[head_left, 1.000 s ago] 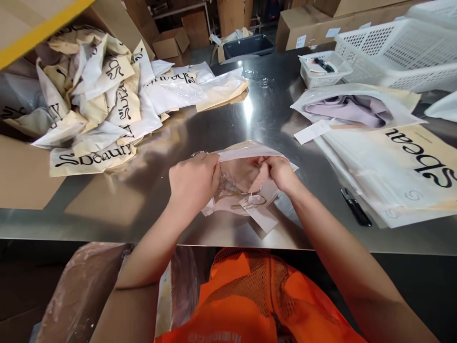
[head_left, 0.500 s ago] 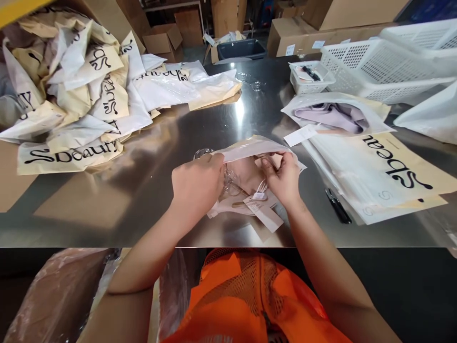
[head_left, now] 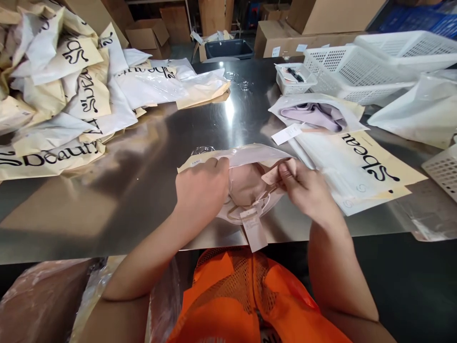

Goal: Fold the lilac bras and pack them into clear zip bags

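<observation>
Pale pink garment [head_left: 246,183] in the mouth of a white bag [head_left: 257,153]

Holding the bag's rim toward its left end with left grip [head_left: 202,188], closed, knuckles up. Finger ends hidden; cannot tell if also on anything inside. Pinching a pale pink strip [head_left: 271,176] narrowly, thumb against fingers, with right grip [head_left: 309,188] at the bag's right end. Probably part of the garment, maybe a band; cannot be sure.

Just changed: a shift of the right grip, from over the opening half a second ago out to the bag's right end, strip along with it. More of the rounded cup in view now. Lower place for the paper tag [head_left: 254,231], hanging from the near side down to the front edge of the metal worktop [head_left: 171,128].

Meaning for the work: garment well exposed and in reach, but not apart from the bag. In or out: cannot tell. Location: near side of the worktop, between both hands.

Around: to the right, a purple garment [head_left: 328,113] in another open bag, with a stack of printed bags [head_left: 371,166] nearer the front. To the left, a heap of printed bags [head_left: 89,90]. Farther back right, white baskets [head_left: 328,59].
</observation>
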Demonstrator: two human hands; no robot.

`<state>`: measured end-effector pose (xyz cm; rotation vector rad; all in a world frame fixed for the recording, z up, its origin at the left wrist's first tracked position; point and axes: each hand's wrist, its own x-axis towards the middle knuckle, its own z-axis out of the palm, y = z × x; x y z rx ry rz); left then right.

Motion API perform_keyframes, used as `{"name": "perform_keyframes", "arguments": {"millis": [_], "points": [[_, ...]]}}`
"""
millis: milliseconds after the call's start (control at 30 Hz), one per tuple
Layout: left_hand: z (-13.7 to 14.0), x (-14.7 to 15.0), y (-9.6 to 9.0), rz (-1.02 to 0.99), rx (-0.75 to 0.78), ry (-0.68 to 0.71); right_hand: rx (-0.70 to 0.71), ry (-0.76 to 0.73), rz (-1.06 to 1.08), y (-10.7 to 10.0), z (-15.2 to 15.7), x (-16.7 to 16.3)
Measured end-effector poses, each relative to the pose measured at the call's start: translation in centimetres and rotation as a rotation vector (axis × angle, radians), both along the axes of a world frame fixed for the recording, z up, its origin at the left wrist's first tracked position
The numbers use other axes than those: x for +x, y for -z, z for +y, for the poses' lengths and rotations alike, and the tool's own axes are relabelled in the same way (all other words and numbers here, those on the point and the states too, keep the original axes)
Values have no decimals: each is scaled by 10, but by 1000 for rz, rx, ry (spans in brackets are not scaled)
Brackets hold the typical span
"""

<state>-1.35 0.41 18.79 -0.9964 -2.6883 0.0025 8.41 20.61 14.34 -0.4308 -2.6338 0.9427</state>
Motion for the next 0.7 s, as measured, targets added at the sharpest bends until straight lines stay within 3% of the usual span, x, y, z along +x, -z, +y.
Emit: {"name": "perform_keyframes", "arguments": {"millis": [133,300,533,700], "points": [[2,2,2,4,-4,7,-609,3,263,3,23,1],[4,3,2,-5,9,17,-938,159,434,6,42,5],[5,4,-2,-65,2,2,-1056,144,339,9,54,9],[4,5,-1,-61,9,-4,-947,183,257,16,58,8]]}}
